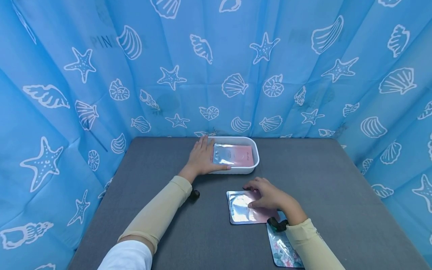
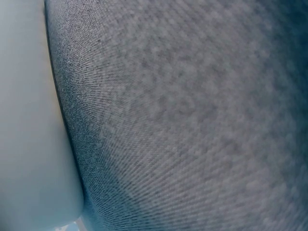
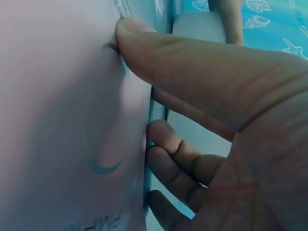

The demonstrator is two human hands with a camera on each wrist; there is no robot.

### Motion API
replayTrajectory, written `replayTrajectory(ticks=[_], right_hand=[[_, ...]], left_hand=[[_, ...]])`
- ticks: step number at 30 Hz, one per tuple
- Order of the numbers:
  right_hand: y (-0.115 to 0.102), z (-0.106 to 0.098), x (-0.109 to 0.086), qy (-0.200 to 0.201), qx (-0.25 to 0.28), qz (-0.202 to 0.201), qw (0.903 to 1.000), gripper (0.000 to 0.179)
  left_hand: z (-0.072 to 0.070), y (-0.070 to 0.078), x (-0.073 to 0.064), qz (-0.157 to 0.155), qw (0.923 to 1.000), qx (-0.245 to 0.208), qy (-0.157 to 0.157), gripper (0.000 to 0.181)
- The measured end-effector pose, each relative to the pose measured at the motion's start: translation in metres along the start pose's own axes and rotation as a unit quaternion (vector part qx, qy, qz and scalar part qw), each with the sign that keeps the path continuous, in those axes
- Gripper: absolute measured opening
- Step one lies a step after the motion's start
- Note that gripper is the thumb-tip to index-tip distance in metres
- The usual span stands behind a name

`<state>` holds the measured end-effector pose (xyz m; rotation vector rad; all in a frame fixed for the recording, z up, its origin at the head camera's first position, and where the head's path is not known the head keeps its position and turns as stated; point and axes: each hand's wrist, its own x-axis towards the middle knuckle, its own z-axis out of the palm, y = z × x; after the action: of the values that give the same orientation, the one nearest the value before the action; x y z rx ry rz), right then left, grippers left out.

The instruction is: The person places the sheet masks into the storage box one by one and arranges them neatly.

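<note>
My left hand [image 1: 201, 157] rests across the left end of a white oblong tub [image 1: 255, 152], fingers straight toward the far rim and thumb along the near one. Inside the tub lies a pink and silver sheet mask packet [image 1: 237, 156]. A similar pink and silver packet [image 1: 240, 210] lies on the table in front, held at its far edge by my right hand [image 1: 270, 195]. In the right wrist view the thumb presses the packet's pink face [image 3: 53, 125], with the other fingers at its edge. The left wrist view shows only the tub's wall [image 2: 33, 120] and cloth.
A blue-green flowered packet [image 1: 283, 247] lies nearer, partly under the pink packet and the right forearm. Grey cloth [image 1: 344, 195] covers the table. Blue curtains [image 1: 209, 67] with shells and starfish hang behind and at both sides.
</note>
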<state>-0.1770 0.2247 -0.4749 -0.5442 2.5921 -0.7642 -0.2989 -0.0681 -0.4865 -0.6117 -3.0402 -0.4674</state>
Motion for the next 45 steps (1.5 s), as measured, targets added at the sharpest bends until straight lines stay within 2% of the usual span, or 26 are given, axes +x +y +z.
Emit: replayTrajectory(ticks=[7, 14, 16, 19, 24, 30, 37, 41, 45], right_hand=[[-0.002, -0.001, 0.001, -0.001, 0.002, 0.023, 0.9997, 0.055], [-0.003, 0.000, 0.000, 0.018, 0.019, 0.039, 0.9989, 0.055], [-0.003, 0.001, 0.000, 0.025, 0.026, 0.032, 0.9988, 0.056], [-0.001, 0.002, 0.000, 0.029, 0.042, 0.018, 0.9985, 0.047], [0.001, 0.004, -0.003, 0.013, 0.074, 0.014, 0.9971, 0.035], [0.002, 0.004, -0.009, 0.005, 0.077, -0.003, 0.9970, 0.025], [0.001, 0.001, -0.017, -0.004, 0.104, -0.005, 0.9946, 0.021], [0.002, -0.001, -0.022, 0.006, 0.095, -0.038, 0.9948, 0.019], [0.005, -0.002, -0.026, -0.003, 0.104, -0.065, 0.9924, 0.018]], left_hand=[[0.000, 0.001, 0.000, -0.001, 1.0000, 0.006, 0.003, 0.141], [0.000, 0.002, 0.000, -0.001, 0.9999, 0.010, 0.004, 0.139], [0.000, 0.002, 0.000, 0.000, 0.9999, 0.011, 0.004, 0.139], [0.000, 0.002, 0.000, 0.000, 0.9999, 0.012, 0.005, 0.140], [0.000, 0.002, 0.000, -0.001, 0.9999, 0.012, 0.011, 0.140], [0.001, 0.002, 0.001, -0.003, 0.9999, 0.011, 0.010, 0.139], [0.000, 0.001, 0.000, 0.002, 0.9999, 0.004, 0.011, 0.139], [0.000, 0.001, 0.000, 0.005, 0.9999, 0.006, 0.012, 0.139], [0.000, 0.001, -0.001, 0.004, 0.9999, 0.007, 0.012, 0.139]])
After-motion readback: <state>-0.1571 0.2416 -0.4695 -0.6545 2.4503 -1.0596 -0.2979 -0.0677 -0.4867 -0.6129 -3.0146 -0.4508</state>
